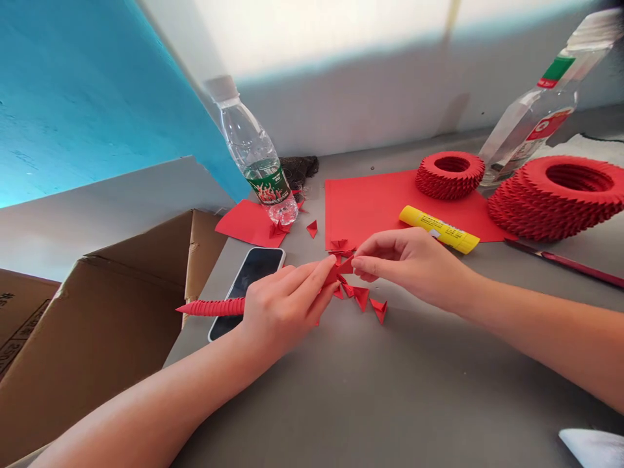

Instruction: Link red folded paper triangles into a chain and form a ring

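Holding a ridged red paper strip (pixel 209 307) in the left hand (pixel 285 296), with the fingers closed around it above the grey tabletop (pixel 365 383) and with the pointed tail jutting out leftward, in front of the phone (pixel 253 273). Pinching a small red folded piece (pixel 346 265) between thumb and forefinger of the right hand (pixel 404 263), close by the left fingertips; cannot tell whether joined to the strip or apart. Around and beneath the fingertips, loose red triangles (pixel 361 298). Beyond the hands, a broad red sheet (pixel 365 201), with a yellow glue stick (pixel 439 229) slanting over its near edge and a smaller ridged red ring (pixel 450 185) toward its far right. Farther right, a larger ridged ring (pixel 556 201), with a dark red pencil-like stick (pixel 575 263) just in front and a clear glass bottle (pixel 536 123) behind. Behind the phone, a plastic bottle (pixel 266 172) beside a smaller red paper (pixel 238 221). At far left, beside the table, an open cardboard box (pixel 121 305).
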The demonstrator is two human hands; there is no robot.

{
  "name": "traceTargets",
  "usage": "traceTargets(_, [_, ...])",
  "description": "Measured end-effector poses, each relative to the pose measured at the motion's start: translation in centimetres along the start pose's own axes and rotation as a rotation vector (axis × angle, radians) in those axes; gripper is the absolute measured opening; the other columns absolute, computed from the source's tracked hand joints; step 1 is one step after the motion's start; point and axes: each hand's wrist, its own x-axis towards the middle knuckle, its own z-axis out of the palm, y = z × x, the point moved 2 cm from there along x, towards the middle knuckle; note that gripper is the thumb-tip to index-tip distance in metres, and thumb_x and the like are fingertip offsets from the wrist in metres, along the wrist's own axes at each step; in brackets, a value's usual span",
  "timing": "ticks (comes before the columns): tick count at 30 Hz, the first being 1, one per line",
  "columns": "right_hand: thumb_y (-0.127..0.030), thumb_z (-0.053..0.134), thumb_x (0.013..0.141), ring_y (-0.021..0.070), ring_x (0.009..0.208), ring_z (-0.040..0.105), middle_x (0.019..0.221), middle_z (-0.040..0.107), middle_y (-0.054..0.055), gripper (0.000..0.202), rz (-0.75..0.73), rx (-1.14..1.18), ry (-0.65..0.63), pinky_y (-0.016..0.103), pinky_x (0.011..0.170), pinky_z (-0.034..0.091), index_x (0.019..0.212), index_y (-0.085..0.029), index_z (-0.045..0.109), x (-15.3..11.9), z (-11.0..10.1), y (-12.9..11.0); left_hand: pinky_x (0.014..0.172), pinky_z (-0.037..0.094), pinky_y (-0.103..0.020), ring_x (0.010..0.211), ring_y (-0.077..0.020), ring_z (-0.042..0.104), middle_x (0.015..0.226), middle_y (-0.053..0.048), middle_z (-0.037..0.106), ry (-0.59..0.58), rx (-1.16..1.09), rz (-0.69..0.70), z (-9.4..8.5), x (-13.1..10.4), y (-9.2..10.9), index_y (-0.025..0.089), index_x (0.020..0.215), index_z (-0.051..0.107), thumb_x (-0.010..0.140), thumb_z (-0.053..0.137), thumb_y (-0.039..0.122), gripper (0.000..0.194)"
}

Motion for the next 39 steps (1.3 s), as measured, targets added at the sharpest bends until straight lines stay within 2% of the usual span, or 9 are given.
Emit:
traceTargets(4, [-0.030,0.053,0.077,0.0136,0.064,0.060,0.070,0.064,0.000,0.014,0.008,-0.020,-0.020,0.025,0.058,0.048,0.074,-0.019,0.062,-0.2,1.0,0.3,0.059,0.046,-0.020,0.066,-0.0103,0.061,0.087,-0.001,0.069,-0.034,-0.027,0.013,0.2,-0.3,0.1,0.018,0.110,0.056,0.077,0.059,0.018,0.034])
traceTargets(10, [-0.029,0.048,0.079,0.0097,0.048,0.053,0.063,0.060,0.000,0.016,0.045,0.008,-0.068,0.022,0.044,0.044,0.074,-0.017,0.058,-0.4,1.9,0.7,0.062,0.047,-0.021,0.067,-0.0108,0.061,0.090,-0.001,0.068,-0.069,-0.060,0.010,0.2,-0.5,0.1,0.018,0.113,0.054,0.076,0.060,0.018,0.038])
traceTargets(15, [-0.028,0.048,0.079,0.0090,0.048,0.051,0.061,0.058,0.000,0.017,0.041,-0.005,-0.040,0.020,0.042,0.040,0.076,-0.016,0.059,-0.5,2.2,1.1,0.061,0.046,-0.022,0.067,-0.0111,0.060,0.090,-0.001,0.068,-0.064,-0.054,0.004,0.4,-0.6,0.2,0.017,0.114,0.053,0.075,0.061,0.017,0.040])
traceTargets(22, [-0.033,0.048,0.079,0.0091,0.051,0.050,0.063,0.058,0.000,0.020,0.058,0.046,-0.095,0.021,0.045,0.041,0.077,-0.016,0.059,-0.2,2.2,1.2,0.063,0.047,-0.021,0.068,-0.0113,0.061,0.090,-0.002,0.068,-0.066,-0.059,0.009,0.4,-0.5,0.1,0.018,0.115,0.052,0.077,0.059,0.018,0.039])
traceTargets(27, [-0.036,0.051,0.078,0.0110,0.061,0.053,0.071,0.062,0.000,0.020,0.014,-0.227,-0.155,0.023,0.055,0.040,0.076,-0.019,0.061,0.5,0.3,1.0,0.067,0.047,-0.020,0.072,-0.0116,0.061,0.090,-0.003,0.066,-0.027,-0.009,-0.038,0.3,-0.1,-0.5,0.017,0.121,0.048,0.079,0.056,0.017,0.042])
traceTargets(30, [-0.038,0.056,0.074,0.0116,0.061,0.053,0.076,0.063,0.000,0.020,0.034,-0.411,-0.258,0.023,0.054,0.039,0.083,-0.022,0.063,0.7,-0.4,1.4,0.067,0.046,-0.019,0.073,-0.0115,0.061,0.092,-0.003,0.066,-0.047,0.001,-0.063,0.4,-0.1,-0.7,0.019,0.122,0.048,0.081,0.053,0.018,0.042])
traceTargets(33, [-0.040,0.060,0.071,0.0126,0.061,0.054,0.078,0.063,0.001,0.022,0.021,-0.538,-0.307,0.023,0.052,0.037,0.082,-0.022,0.062,0.7,0.0,1.9,0.065,0.045,-0.019,0.074,-0.0116,0.061,0.092,-0.003,0.066,-0.070,-0.008,-0.064,0.5,-0.2,-0.6,0.019,0.121,0.049,0.081,0.053,0.019,0.040])
traceTargets(36, [-0.026,0.057,0.074,0.0130,0.064,0.054,0.075,0.063,0.001,0.007,-0.089,-0.643,-0.307,0.023,0.054,0.035,0.073,-0.020,0.059,0.7,0.8,2.2,0.063,0.044,-0.018,0.073,-0.0110,0.060,0.091,-0.003,0.066,-0.094,-0.017,-0.080,0.6,-0.3,-0.6,0.019,0.122,0.048,0.082,0.052,0.021,0.040])
traceTargets(39, [-0.020,0.049,0.078,0.0124,0.062,0.053,0.072,0.062,0.001,0.006,-0.173,-0.677,-0.266,0.023,0.053,0.033,0.074,-0.020,0.054,0.7,1.2,2.3,0.063,0.043,-0.018,0.071,-0.0106,0.060,0.090,-0.002,0.066,-0.104,-0.021,-0.086,0.7,-0.4,-0.6,0.019,0.121,0.048,0.082,0.052,0.021,0.040])
